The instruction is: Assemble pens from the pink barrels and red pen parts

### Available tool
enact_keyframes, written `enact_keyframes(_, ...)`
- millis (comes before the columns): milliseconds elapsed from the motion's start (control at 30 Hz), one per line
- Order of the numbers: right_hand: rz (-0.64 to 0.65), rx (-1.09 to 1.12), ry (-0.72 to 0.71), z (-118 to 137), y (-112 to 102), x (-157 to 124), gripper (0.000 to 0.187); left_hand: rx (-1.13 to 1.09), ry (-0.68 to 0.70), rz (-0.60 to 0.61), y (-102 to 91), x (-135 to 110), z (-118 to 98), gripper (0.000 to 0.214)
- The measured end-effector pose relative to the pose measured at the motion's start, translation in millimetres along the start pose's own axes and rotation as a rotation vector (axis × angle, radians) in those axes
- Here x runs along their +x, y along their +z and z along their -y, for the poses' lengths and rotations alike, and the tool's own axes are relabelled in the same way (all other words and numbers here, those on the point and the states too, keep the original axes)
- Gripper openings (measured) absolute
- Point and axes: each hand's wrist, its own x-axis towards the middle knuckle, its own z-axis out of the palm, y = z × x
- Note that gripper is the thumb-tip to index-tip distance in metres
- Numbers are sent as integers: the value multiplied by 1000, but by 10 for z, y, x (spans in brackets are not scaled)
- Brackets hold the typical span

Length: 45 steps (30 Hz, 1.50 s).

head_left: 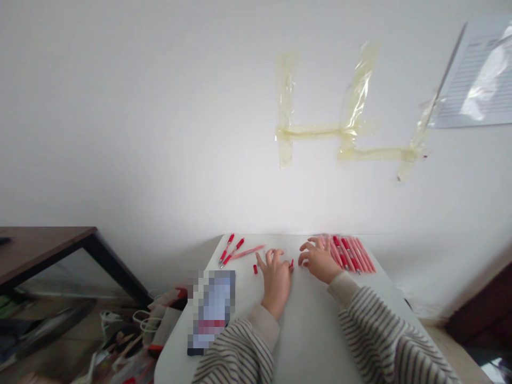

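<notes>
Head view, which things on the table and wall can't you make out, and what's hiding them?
All in the head view:
Phone: its screen is blurred by pixel blocks.
Red piece at the left hand: too small and partly covered, so whether it is gripped is unclear.
Row of pens: the right hand partly covers its left end.
Wall sheet: cut off by the right edge; print too small.

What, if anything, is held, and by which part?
Right hand seems empty; whether the left hand holds the red piece by its thumb is unclear.
</notes>
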Motion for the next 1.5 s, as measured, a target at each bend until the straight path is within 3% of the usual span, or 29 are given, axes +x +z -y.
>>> enact_keyframes(433, -15, 22, 7, 11, -10, -21, 30, -17, -25, 10, -62, 3, -11, 5)
enact_keyframes(533, -88, 6, -5, 3, -16, -75, 36, -25, -24, 5, -155, -5, -5, 6)
enact_keyframes(633, -214, -3, -25, -54, -6, -146, 39, -55, 18, 23, -243, -45, 34, 21)
enact_keyframes(833, -365, 81, -163, -192, 66, -393, 39, -115, 99, 160, -377, -300, 134, 23)
enact_keyframes(1100, -313, 179, -221, -102, 244, -746, 30, -135, 92, 186, -447, -505, 217, 16)
enact_keyframes(1500, -281, 196, -127, -92, 340, -751, 22, -186, 38, 200, -428, -481, 194, 20)
